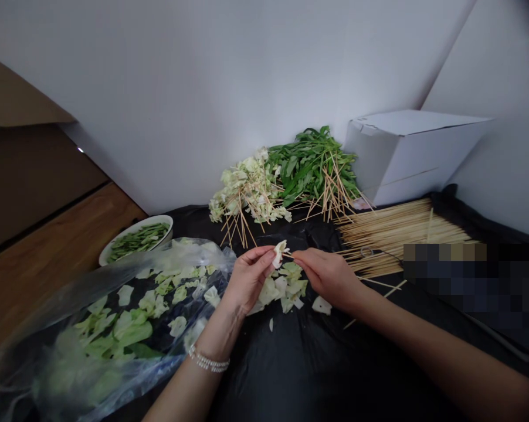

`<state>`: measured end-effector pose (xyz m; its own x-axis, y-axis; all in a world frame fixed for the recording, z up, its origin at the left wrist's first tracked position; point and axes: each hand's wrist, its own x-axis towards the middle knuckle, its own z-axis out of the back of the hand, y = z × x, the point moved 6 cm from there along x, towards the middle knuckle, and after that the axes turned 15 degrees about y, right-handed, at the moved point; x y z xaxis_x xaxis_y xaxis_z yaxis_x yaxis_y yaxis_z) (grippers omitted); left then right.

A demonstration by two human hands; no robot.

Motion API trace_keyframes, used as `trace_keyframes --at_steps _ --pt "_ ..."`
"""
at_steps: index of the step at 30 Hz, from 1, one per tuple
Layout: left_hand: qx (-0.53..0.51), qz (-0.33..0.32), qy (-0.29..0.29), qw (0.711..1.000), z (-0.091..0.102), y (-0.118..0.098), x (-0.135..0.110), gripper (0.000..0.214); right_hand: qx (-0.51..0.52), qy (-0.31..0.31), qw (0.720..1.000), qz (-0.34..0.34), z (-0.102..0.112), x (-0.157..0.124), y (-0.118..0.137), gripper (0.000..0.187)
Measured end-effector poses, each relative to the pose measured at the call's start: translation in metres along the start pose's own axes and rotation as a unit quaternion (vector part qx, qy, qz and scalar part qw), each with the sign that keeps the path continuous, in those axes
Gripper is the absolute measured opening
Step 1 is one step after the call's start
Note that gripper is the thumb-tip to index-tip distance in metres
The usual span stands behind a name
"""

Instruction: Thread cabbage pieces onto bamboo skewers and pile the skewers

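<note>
Head view: your left hand (252,272) is pinching a crumpled, cream-white piece of cabbage leaf (280,252) between thumb and fingers. Your right hand (324,272) is closed, its thumb and forefinger pinching a thin, pale wooden skewer (287,255); a short length shows, reaching the leaf. Whether it has pierced the leaf cannot be told. Leaf and skewer are held just above the far edge of the loose pile of pale-green cut cabbage (286,287), taken here as the landmark.

The pile lies on a black plastic sheet (286,363). Left of the pile, you have a large, clear plastic bag (71,299) containing more cabbage pieces; beyond that bag, also left of the pile, stands a white round bowl (168,234) of cut green vegetable. Beyond the pile lie a heap of skewered pale cabbage (242,181) and, adjoining it, a heap of skewered dark-green leaves (304,164). Right of the pile and farther back, you have many bare wooden skewers (392,231); behind these stands a white cardboard box (409,158).
</note>
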<state>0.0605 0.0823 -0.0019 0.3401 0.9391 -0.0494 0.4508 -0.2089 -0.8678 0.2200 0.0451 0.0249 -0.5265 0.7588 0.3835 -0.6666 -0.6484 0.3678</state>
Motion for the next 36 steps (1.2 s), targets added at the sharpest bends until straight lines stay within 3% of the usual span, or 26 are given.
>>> trace_keyframes --at_steps 10,18,26,31,34,36 --pt "0.035 0.004 0.027 0.999 -0.01 0.008 -0.002 0.026 0.023 -0.004 0.999 0.022 -0.004 0.001 0.002 0.03" --pt "0.006 -0.015 0.007 1.0 0.002 -0.008 0.0 0.026 0.008 0.027 0.999 -0.016 -0.005 0.002 -0.005 0.032" --pt "0.018 0.009 0.05 0.999 -0.008 0.007 -0.001 0.021 0.001 0.035 0.999 -0.003 -0.007 0.002 -0.002 0.032" --pt "0.172 -0.01 0.033 0.984 0.003 -0.012 0.001 0.026 -0.021 0.0 1.0 -0.018 0.0 0.002 -0.004 0.032" --pt "0.339 -0.042 -0.007 0.94 0.017 -0.03 0.003 0.022 -0.043 -0.041 0.998 -0.029 0.007 0.001 -0.007 0.031" --pt "0.45 -0.045 -0.013 0.892 0.022 -0.033 0.005 0.019 -0.05 -0.058 0.997 -0.029 0.011 0.001 -0.008 0.03"
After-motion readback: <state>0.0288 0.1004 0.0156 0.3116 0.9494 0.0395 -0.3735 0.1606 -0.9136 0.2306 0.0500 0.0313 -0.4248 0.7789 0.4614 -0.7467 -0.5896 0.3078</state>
